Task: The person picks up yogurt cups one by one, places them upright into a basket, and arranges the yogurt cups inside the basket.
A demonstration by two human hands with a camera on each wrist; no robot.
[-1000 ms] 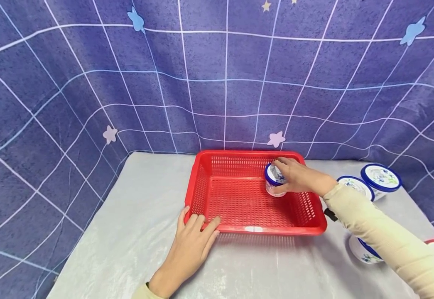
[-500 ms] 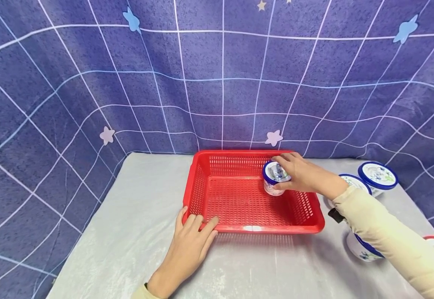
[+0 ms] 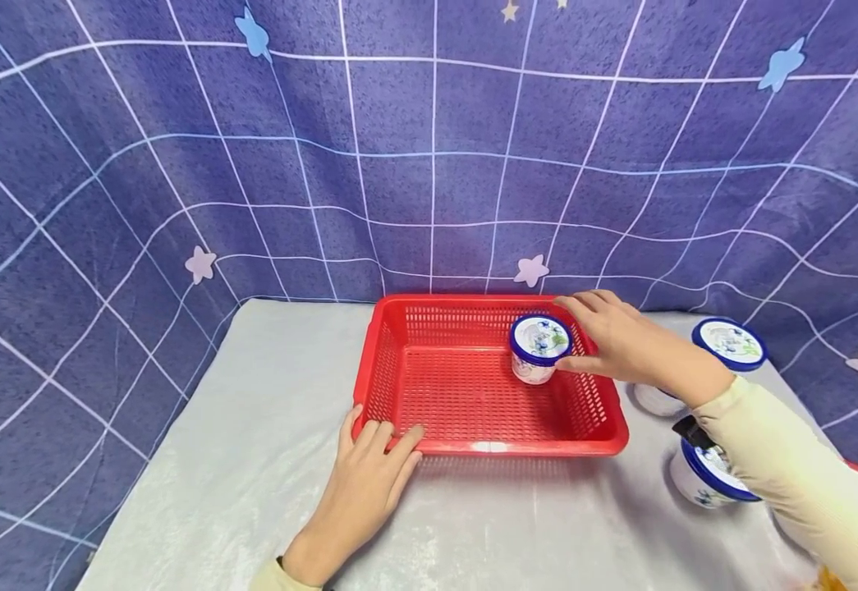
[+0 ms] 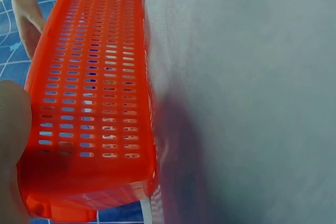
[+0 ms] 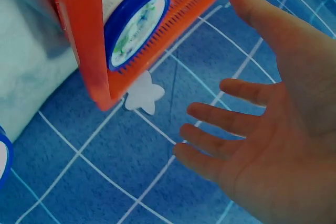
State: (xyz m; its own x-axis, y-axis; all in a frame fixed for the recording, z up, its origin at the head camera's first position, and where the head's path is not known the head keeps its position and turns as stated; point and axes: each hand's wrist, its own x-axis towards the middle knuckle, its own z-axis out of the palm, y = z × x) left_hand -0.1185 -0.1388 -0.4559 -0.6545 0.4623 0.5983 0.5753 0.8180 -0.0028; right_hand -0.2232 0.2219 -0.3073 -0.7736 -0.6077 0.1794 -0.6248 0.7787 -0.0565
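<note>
A small white tub with a blue lid (image 3: 540, 340) stands upright in the red plastic basket (image 3: 488, 448), toward its back right. My right hand (image 3: 624, 341) is spread just right of the tub, over the basket's right side. In the right wrist view this hand (image 5: 262, 129) has its fingers apart with nothing between them, and the lid (image 5: 139, 30) shows inside the basket. My left hand (image 3: 365, 476) grips the basket's front-left corner, fingers bent over the rim. From the left wrist, the slotted basket wall (image 4: 89, 87) fills the left part, with part of that hand (image 4: 13, 129) at the edge.
To the right of the basket stand more blue-lidded tubs, one at the back (image 3: 729, 343) and one nearer (image 3: 705, 476), partly behind the right sleeve (image 3: 798, 476). A red rim shows at the far right. A blue curtain (image 3: 429, 164) hangs behind the white-covered table (image 3: 266, 394).
My right hand has let go of the tub and drawn away to the right; the tub stays in the basket. The left hand keeps its place on the corner. The head view has shifted slightly.
</note>
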